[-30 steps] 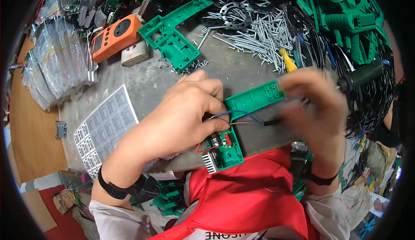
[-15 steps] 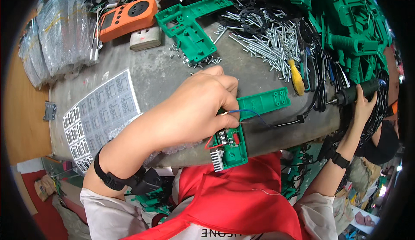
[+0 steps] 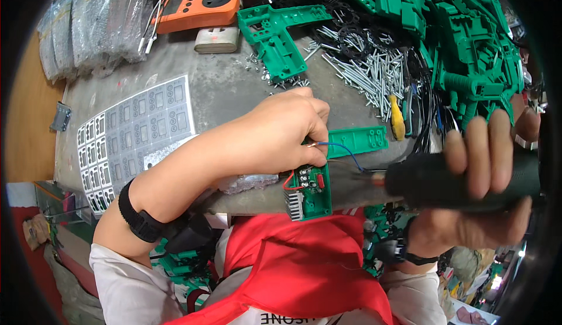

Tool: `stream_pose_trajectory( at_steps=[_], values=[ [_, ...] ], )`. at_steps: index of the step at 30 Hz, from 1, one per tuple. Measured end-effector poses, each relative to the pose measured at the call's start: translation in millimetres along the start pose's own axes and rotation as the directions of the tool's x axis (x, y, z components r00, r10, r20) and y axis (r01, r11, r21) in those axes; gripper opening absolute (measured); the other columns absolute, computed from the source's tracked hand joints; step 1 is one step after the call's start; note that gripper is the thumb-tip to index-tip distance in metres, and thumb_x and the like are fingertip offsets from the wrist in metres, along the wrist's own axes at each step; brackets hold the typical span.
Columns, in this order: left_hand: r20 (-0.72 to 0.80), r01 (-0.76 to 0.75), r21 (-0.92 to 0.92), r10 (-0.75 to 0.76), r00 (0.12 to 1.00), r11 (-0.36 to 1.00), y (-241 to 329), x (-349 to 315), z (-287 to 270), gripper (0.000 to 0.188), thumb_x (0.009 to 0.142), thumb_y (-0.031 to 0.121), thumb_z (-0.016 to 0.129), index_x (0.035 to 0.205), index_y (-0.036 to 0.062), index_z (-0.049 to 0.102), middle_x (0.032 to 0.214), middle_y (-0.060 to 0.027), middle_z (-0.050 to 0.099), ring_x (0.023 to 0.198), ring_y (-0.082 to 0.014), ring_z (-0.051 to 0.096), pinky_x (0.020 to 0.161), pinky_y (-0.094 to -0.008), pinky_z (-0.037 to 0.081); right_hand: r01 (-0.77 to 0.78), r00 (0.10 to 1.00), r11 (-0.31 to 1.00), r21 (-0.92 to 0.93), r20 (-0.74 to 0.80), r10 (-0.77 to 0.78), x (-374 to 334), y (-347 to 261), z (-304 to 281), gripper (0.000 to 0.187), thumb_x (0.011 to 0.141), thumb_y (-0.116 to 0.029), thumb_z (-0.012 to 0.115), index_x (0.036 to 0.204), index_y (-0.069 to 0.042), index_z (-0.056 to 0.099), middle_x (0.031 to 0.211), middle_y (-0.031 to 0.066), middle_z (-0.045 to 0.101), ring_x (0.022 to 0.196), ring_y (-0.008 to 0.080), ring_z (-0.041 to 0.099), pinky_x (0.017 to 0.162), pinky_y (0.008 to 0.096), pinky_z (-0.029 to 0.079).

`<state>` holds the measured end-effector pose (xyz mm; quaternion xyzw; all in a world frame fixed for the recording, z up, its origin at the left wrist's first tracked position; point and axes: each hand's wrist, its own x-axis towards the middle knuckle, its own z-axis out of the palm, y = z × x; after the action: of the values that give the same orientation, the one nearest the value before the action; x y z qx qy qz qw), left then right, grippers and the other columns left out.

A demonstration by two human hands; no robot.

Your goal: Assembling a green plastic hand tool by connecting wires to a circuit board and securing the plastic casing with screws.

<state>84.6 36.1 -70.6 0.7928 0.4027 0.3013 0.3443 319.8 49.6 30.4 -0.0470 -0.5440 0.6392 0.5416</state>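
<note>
A green housing (image 3: 321, 201), an open half-shell, lies at the near edge of the grey table (image 3: 225, 85), to the left of the yellow-handled tool (image 3: 397, 119) and nearer to the person. Its narrow arm has the long axis running from left to right, with the free end pointing right, just below the yellow-handled tool. Its wider body, which carries a circuit board (image 3: 305, 178) and a pale finned heat sink (image 3: 294, 205), points toward the person.

The left hand (image 3: 293, 127), farther left of the yellow-handled tool, is closed, with fingers bent and thumb gripping the housing where arm and body meet. A blue wire (image 3: 345, 151) comes out beside its fingertips; I cannot tell if they pinch it too.

The right hand (image 3: 481, 167), to the right of the yellow-handled tool and nearer to the person, is wrapped around a dark power screwdriver (image 3: 427, 181). Both are blurred. The screwdriver's tip points left toward the housing; whether it touches cannot be told.
</note>
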Motion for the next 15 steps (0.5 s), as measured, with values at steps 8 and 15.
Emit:
stream_pose_trajectory(
  at_steps=[8,15],
  values=[
    [0.005,-0.022,0.016,0.022,1.0,1.0,-0.9,0.0,-1.1,0.011,0.073,0.014,0.073,0.075,0.0033,0.071,0.079,-0.0056,0.055,0.087,-0.0247,0.051,0.08,-0.0353,0.044,-0.034,0.997,0.979,-0.2,0.065,0.047,-5.8,51.1,35.4,0.065,0.081,-0.053,0.072,0.119,-0.008,0.045,0.075,-0.0002,0.051,0.059,0.0118,0.052,0.063,0.03,0.044],
    [-0.024,-0.008,0.017,0.008,1.0,1.0,-4.0,-4.9,0.9,0.012,0.074,0.015,0.072,0.075,0.0035,0.071,0.08,-0.0064,0.056,0.089,-0.0257,0.051,0.08,-0.036,0.044,-0.053,0.982,0.99,-0.127,0.172,0.075,1.6,63.2,40.0,0.056,0.082,-0.048,0.072,0.111,-0.009,0.044,0.072,0.0001,0.05,0.056,0.012,0.05,0.061,0.0291,0.043]
  ],
)
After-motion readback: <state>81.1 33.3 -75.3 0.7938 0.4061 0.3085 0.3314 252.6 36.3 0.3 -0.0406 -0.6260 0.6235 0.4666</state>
